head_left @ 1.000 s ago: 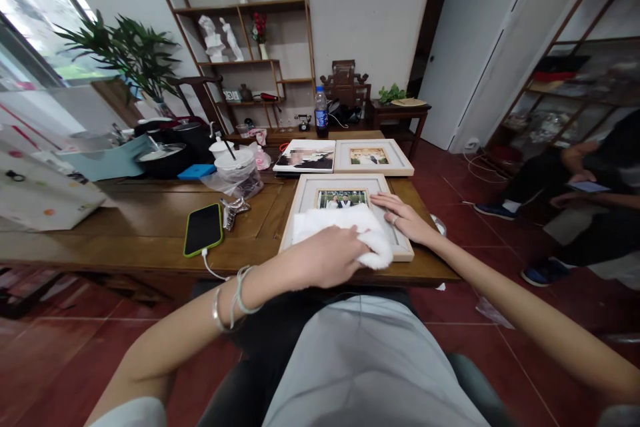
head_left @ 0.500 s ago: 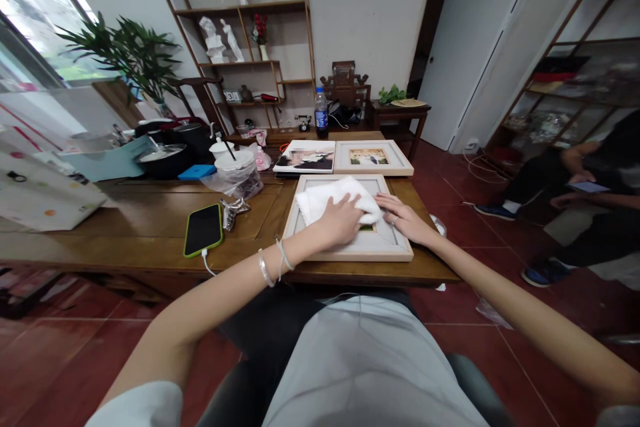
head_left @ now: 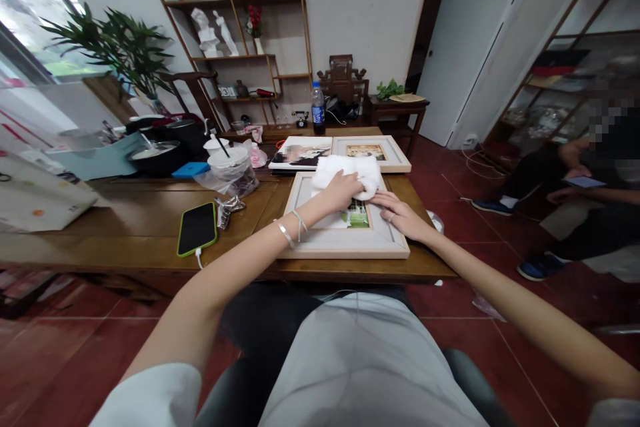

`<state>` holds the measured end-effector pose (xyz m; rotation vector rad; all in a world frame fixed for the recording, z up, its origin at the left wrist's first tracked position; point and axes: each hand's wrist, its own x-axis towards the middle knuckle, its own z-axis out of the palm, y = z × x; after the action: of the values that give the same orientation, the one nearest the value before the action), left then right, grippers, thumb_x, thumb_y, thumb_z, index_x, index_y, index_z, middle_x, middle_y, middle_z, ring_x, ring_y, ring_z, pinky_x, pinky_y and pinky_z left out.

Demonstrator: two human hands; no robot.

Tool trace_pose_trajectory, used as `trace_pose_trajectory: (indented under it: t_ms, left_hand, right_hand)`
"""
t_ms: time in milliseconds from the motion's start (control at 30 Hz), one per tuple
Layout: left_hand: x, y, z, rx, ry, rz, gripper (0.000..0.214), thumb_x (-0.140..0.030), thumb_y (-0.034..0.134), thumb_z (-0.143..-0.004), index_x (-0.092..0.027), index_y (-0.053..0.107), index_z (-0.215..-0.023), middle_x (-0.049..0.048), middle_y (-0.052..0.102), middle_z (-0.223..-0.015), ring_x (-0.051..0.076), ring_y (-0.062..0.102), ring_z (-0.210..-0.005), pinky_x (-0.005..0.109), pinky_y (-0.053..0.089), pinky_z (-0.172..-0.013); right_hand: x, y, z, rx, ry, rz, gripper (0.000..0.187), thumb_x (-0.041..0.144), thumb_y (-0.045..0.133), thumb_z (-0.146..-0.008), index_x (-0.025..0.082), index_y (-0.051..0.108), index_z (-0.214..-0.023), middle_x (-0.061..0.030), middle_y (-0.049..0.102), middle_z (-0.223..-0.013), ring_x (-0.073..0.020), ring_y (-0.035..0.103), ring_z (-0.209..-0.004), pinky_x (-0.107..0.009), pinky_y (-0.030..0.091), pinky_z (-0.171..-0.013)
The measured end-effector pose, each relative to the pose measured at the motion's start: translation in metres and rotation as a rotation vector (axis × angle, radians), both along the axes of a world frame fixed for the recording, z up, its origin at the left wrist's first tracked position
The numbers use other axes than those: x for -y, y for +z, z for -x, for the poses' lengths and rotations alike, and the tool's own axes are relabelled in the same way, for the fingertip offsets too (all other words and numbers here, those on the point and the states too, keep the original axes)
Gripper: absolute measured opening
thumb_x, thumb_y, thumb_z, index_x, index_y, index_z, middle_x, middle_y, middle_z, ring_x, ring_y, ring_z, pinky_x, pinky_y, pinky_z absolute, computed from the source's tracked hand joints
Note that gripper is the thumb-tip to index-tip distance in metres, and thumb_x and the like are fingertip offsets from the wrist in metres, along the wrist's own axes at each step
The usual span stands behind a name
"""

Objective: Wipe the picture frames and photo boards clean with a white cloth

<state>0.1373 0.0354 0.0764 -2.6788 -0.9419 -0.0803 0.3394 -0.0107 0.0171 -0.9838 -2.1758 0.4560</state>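
A pale wooden picture frame (head_left: 345, 240) with a photo lies flat on the wooden table (head_left: 125, 227) in front of me. My left hand (head_left: 340, 192) presses a white cloth (head_left: 350, 170) onto the far end of the frame, fingers closed over it. My right hand (head_left: 400, 215) lies flat with fingers spread on the frame's right side, a ring on one finger, holding nothing.
Two more framed pictures (head_left: 367, 152) lie beyond it. A green-cased phone (head_left: 197, 228) on a cable, a bagged drink cup (head_left: 227, 167), a pot and a water bottle (head_left: 318, 109) sit further left and back. A seated person (head_left: 580, 193) holds a phone at the right.
My left hand has slid the white cloth from the frame's near edge away from me to its far end. My right hand has stayed on the frame's right side.
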Motion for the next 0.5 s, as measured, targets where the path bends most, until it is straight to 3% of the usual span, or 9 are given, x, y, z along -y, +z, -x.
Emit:
trace_pose_trajectory:
  t_ms: [133,333,400,500]
  left_hand:
    - [0.007,0.006,0.034,-0.091,0.09,-0.019,0.031,0.0,0.045,-0.077,-0.016,0.064,-0.095,0.0127,0.06,-0.112,0.022,0.054,-0.108,0.039,0.035,-0.096]
    - [0.042,0.031,0.081,-0.196,0.411,0.056,0.034,0.002,0.042,-0.075,-0.012,0.067,-0.093,0.0156,0.066,-0.098,0.026,0.062,-0.091,0.039,0.044,-0.081]
    - [0.056,0.036,0.087,-0.192,0.424,0.094,0.035,0.001,0.043,-0.074,-0.014,0.067,-0.095,0.014,0.066,-0.098,0.025,0.062,-0.091,0.036,0.045,-0.08]
    - [0.078,0.032,0.082,-0.133,0.317,0.166,0.036,-0.004,0.046,-0.073,-0.017,0.066,-0.1,0.0126,0.064,-0.105,0.024,0.061,-0.093,0.032,0.046,-0.078]
  right_hand:
    - [-0.001,-0.001,0.0,-0.009,0.014,0.009,0.046,0.014,0.046,-0.079,0.026,0.058,-0.122,-0.0035,0.055,-0.131,-0.0235,0.037,-0.131,-0.051,0.027,-0.11]
    - [0.001,0.0,-0.001,-0.029,0.014,-0.001,0.046,0.014,0.047,-0.079,0.028,0.058,-0.122,-0.0017,0.055,-0.131,-0.0235,0.037,-0.131,-0.051,0.028,-0.109]
    - [0.002,0.001,0.0,-0.047,0.007,-0.003,0.048,0.012,0.047,-0.077,0.029,0.059,-0.12,-0.0009,0.056,-0.129,-0.0239,0.038,-0.13,-0.052,0.029,-0.109]
    - [0.003,0.004,0.003,-0.103,-0.033,0.002,0.052,0.007,0.048,-0.071,0.028,0.062,-0.116,-0.0011,0.057,-0.128,-0.0242,0.044,-0.126,-0.051,0.03,-0.108]
